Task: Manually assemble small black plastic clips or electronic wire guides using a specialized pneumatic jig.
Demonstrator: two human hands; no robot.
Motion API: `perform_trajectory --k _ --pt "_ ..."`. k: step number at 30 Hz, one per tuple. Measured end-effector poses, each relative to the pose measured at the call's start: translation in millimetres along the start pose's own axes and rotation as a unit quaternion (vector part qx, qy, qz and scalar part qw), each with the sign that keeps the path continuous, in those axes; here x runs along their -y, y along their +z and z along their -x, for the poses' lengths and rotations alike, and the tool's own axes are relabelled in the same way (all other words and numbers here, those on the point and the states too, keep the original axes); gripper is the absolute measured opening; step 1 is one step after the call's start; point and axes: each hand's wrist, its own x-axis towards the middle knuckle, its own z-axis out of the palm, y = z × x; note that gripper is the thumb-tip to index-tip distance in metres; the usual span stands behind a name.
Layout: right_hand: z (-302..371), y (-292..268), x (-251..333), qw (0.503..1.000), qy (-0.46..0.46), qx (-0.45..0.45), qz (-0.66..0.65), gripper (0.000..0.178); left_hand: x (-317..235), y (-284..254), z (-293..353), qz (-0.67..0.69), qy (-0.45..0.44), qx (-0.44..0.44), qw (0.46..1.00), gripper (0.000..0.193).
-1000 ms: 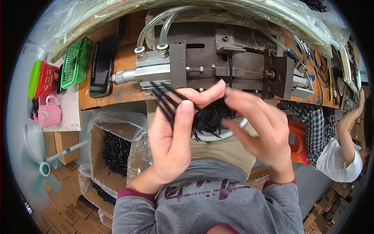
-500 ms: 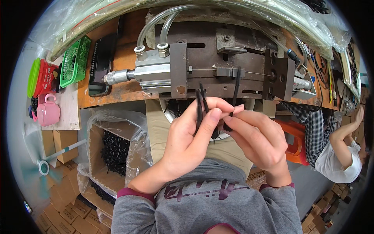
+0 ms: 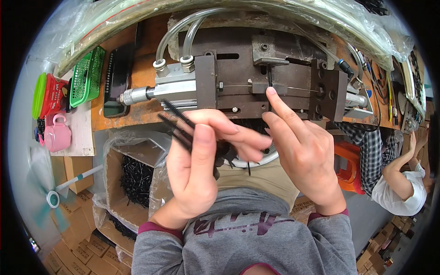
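My left hand (image 3: pixel 197 160) is closed round several thin black plastic sticks (image 3: pixel 176 121), whose ends poke out above the fingers, slightly blurred. More black pieces show under its palm. My right hand (image 3: pixel 305 153) is at the fixture, its index finger stretched out and the tip on a single thin black stick (image 3: pixel 270 75). This stick lies upright in the picture across a small metal block (image 3: pixel 280 90) in the middle of the dark metal clamping fixture (image 3: pixel 238 101). Its lower end is by another fingertip of the same hand, partly hidden. Thin rods reach the block from both sides.
A cylinder (image 3: pixel 176 87) with clear hoses is left of the fixture. Further left are a phone-like black device (image 3: pixel 120 82), a green basket (image 3: pixel 87 75) and a pink cup (image 3: pixel 57 136). A plastic-lined carton (image 3: pixel 114 183) of black sticks stands below. Another person (image 3: pixel 398 188) sits at right.
My right hand has moved its stick up onto the fixture's block and now has its index finger on it. My left hand has swung left, tilting its bundle of sticks.
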Motion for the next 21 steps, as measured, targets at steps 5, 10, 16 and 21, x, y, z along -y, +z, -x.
perform_trajectory --k 5,10,16,21 --pt "-2.8 -2.4 -5.8 0.997 -0.046 -0.049 -0.047 0.033 1.4 -1.2 -6.3 0.063 0.049 0.016 0.997 0.027" --pt "4.5 -17.5 13.2 0.965 -0.135 -0.11 -0.196 0.035 -7.2 13.5 -1.4 0.068 -0.075 0.11 0.989 0.032" --pt "11.0 -13.4 3.5 0.968 -0.042 -0.145 -0.199 0.031 -2.0 13.1 -2.7 -0.076 -0.008 0.043 0.996 0.042" --pt "12.6 8.9 -7.6 0.992 0.0 -0.053 -0.113 0.024 -4.9 -2.9 0.9 0.01 0.006 0.049 0.999 0.032"
